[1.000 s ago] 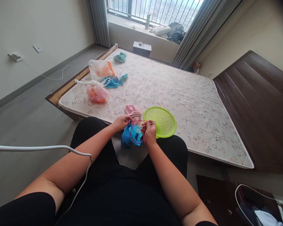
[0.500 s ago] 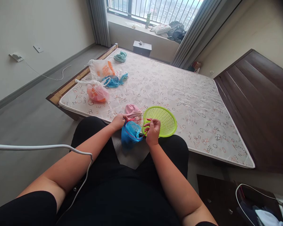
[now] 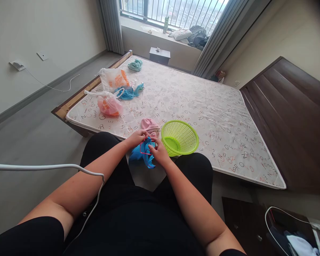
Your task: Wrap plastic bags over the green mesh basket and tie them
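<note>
A blue plastic bag (image 3: 140, 157) hangs at the mattress edge between my knees. A thin red string (image 3: 143, 149) loops around its top. My left hand (image 3: 137, 138) is closed on the bag's top and the string. My right hand (image 3: 158, 152) is closed too, pinching the bag and string from the right. A pink cloth (image 3: 149, 125) lies just beyond my hands. A lime green basket (image 3: 187, 131) stands on the mattress right of my right hand.
The letter-printed mattress (image 3: 202, 106) holds two orange-and-white plastic bags (image 3: 110, 103), a blue bag (image 3: 129, 92) and teal yarn (image 3: 136, 64) at its far left. A white cable (image 3: 56, 167) crosses my left arm. A dark headboard (image 3: 293, 117) is on the right.
My right hand moved left and down from beside the basket to the blue bag. The string, stretched out between both hands before, is now gathered close at the bag's top.
</note>
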### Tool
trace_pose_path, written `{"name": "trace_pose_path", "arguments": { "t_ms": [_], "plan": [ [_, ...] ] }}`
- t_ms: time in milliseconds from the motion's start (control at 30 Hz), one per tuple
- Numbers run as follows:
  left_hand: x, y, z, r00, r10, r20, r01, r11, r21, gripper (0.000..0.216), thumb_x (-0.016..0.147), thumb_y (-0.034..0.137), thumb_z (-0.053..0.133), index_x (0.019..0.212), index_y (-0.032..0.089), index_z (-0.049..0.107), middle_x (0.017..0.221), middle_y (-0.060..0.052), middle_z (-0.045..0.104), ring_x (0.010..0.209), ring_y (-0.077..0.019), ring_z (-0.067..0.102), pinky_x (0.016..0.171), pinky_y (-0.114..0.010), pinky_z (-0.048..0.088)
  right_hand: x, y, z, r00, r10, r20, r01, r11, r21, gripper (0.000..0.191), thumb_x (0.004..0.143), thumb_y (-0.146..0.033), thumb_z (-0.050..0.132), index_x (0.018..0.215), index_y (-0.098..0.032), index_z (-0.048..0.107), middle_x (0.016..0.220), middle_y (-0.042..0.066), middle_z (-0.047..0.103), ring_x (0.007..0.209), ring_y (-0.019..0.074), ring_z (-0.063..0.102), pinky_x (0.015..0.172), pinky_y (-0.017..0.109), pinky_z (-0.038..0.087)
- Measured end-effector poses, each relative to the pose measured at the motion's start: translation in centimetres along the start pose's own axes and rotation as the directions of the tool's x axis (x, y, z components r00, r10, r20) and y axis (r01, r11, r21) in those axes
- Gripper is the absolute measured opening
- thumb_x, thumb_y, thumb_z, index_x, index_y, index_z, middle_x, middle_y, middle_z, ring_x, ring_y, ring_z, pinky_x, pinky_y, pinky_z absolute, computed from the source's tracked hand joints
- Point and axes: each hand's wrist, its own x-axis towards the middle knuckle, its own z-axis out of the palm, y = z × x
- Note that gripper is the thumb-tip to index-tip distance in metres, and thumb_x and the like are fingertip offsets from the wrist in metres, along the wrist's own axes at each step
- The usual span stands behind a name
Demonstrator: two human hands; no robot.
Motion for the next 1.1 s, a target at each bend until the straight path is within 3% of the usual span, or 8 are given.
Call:
{"name": "trace_pose_path", "arguments": {
  "t_ms": [167,367,500,633,767,900,1000,1100],
  "plan": [
    [0.3,-0.2,-0.2,1.0,0.02,-0.022,-0.02,1.0,-0.012,0.006,0.065,0.02,0.05,0.069,0.019,0.055,0.08,-0.003,0.067,0.077,-0.0168,0.059,0.072,-0.027,0.048,-0.2,-1.0,-0.2,0.997,-0.03,0.07,0.023,0.995,0.102,0.029,0.086,-0.042,0.07,0.109,-0.025,0.07,0.103,0.004,0.067,0.078,0.0161,0.058,0.068,0.028,0.051],
    [0.0,-0.2,-0.4,0.997,-0.01,-0.076,0.016,0.997,0.08,0.011,0.065,0.021,0.055,0.076,0.019,0.056,0.085,-0.002,0.067,0.07,-0.0147,0.056,0.066,-0.026,0.044,-0.8,-1.6,0.0,0.96,-0.128,0.249,0.15,0.986,-0.072,0.027,0.084,-0.043,0.074,0.103,-0.024,0.072,0.082,0.0,0.066,0.075,0.0157,0.058,0.07,0.028,0.048],
    [-0.2,-0.2,-0.3,0.997,-0.005,-0.082,0.024,0.972,0.233,0.009,0.068,0.021,0.056,0.077,0.019,0.056,0.077,0.0,0.063,0.07,-0.0153,0.054,0.067,-0.027,0.042,-0.7,-1.2,-0.1,0.976,-0.105,0.188,0.134,0.979,-0.151,0.025,0.089,-0.046,0.067,0.095,-0.023,0.072,0.073,-0.001,0.063,0.068,0.0154,0.056,0.069,0.028,0.046],
    [-0.1,-0.5,-0.2,0.988,-0.03,-0.149,0.071,0.956,0.283,0.01,0.075,0.029,0.061,0.077,0.019,0.057,0.071,0.0,0.06,0.07,-0.0171,0.055,0.067,-0.028,0.042,-0.2,-0.7,-0.5,0.997,-0.007,0.075,0.012,0.998,-0.066,0.031,0.09,-0.052,0.063,0.092,-0.022,0.07,0.065,-0.002,0.057,0.062,0.0148,0.055,0.061,0.026,0.044],
    [0.3,-0.8,0.0,0.983,-0.075,-0.165,0.083,0.995,0.046,0.03,0.089,0.045,0.053,0.075,0.019,0.058,0.071,-0.002,0.06,0.069,-0.0168,0.057,0.064,-0.028,0.045,0.1,-0.6,-0.8,0.984,0.048,0.169,-0.069,0.99,0.119,0.04,0.09,-0.06,0.059,0.093,-0.021,0.069,0.07,-0.002,0.061,0.054,0.0113,0.051,0.053,0.024,0.04],
    [0.4,-0.6,0.0,0.982,-0.136,-0.134,0.102,0.967,-0.233,0.039,0.094,0.051,0.05,0.078,0.017,0.058,0.079,-0.005,0.064,0.067,-0.0145,0.061,0.061,-0.026,0.049,0.6,0.1,-0.6,0.961,0.165,0.224,-0.205,0.963,0.172,0.058,0.095,-0.067,0.039,0.099,-0.019,0.068,0.083,0.003,0.068,0.046,0.0092,0.048,0.044,0.024,0.035],
    [0.1,-0.3,0.0,0.99,-0.116,-0.075,0.082,0.932,-0.353,0.042,0.094,0.057,0.054,0.084,0.016,0.059,0.084,-0.006,0.067,0.069,-0.0143,0.064,0.062,-0.025,0.052,1.0,1.3,-0.7,0.957,0.271,0.107,-0.274,0.962,0.013,0.049,0.095,-0.059,0.042,0.102,-0.018,0.068,0.097,0.007,0.072,0.05,0.011,0.054,0.052,0.027,0.044],
    [-0.3,0.0,-0.1,0.997,-0.072,-0.012,0.059,0.898,-0.436,0.046,0.091,0.063,0.059,0.086,0.017,0.06,0.086,-0.006,0.068,0.069,-0.0146,0.065,0.064,-0.026,0.054,1.2,2.5,-0.8,0.966,0.256,0.012,-0.244,0.932,-0.269,0.038,0.088,-0.043,0.061,0.116,-0.018,0.068,0.12,0.012,0.07,0.09,0.0216,0.069,0.081,0.034,0.054]
  ]
}}
